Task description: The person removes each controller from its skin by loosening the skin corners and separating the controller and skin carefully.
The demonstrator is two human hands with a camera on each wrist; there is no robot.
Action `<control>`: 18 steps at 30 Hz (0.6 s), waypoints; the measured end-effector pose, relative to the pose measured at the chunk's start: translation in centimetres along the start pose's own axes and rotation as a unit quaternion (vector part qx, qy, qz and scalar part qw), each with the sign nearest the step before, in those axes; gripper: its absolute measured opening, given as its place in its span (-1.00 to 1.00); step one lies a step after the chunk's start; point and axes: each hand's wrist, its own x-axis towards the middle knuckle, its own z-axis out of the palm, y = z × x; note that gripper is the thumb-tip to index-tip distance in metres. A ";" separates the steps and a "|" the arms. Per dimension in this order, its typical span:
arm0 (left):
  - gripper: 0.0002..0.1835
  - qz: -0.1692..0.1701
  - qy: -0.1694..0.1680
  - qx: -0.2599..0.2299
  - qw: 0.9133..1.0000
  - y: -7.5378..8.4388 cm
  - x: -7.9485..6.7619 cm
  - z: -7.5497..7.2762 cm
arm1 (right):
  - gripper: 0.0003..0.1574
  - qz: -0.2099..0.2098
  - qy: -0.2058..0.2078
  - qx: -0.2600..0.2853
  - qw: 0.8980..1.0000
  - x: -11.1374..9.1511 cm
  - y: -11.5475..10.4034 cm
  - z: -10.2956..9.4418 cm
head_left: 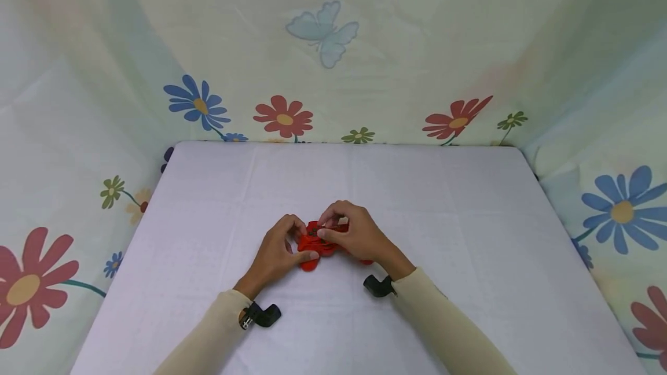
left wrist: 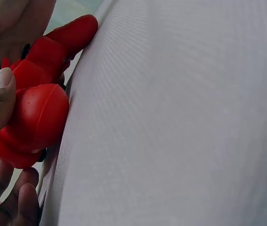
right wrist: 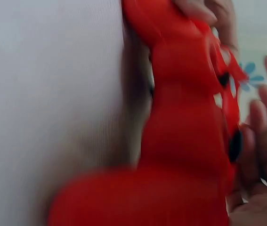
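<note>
A red moulded plastic piece (head_left: pixel 325 246) with rounded ends and small black parts lies at the middle of the table; its exact kind does not show. My left hand (head_left: pixel 278 250) grips its left end, the thumb (left wrist: pixel 4 87) pressed on the red surface and the fingers reaching round below. From the right my right hand (head_left: pixel 359 233) reaches over the top, thumb and forefinger close together beside the thin upper strips. Those red strips (right wrist: pixel 231 106) carry black ovals in the right wrist view, right by the fingers. I cannot tell whether the right fingertips pinch a strip.
A white cloth covers the table (head_left: pixel 443 207). Behind and at both sides hangs a curtain (head_left: pixel 385 74) printed with flowers and a butterfly. Black camera mounts (head_left: pixel 268 315) sit at both wrists, below the long beige sleeves (head_left: pixel 448 323).
</note>
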 end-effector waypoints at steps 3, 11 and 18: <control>-0.38 -0.018 -0.017 -0.011 1.000 -0.1 0.0 -0.1 | -0.74 -0.002 0.078 -0.014 0.997 -1.4 0.4 -1.3; -0.38 -0.034 -0.021 -0.005 0.999 -0.1 -0.7 -0.2 | -0.33 0.064 0.078 -0.052 0.994 -5.8 4.1 -3.4; -0.47 -0.025 -0.009 -0.011 1.000 -0.1 -0.4 0.0 | -0.38 0.083 0.067 -0.020 0.994 -6.0 5.0 -3.5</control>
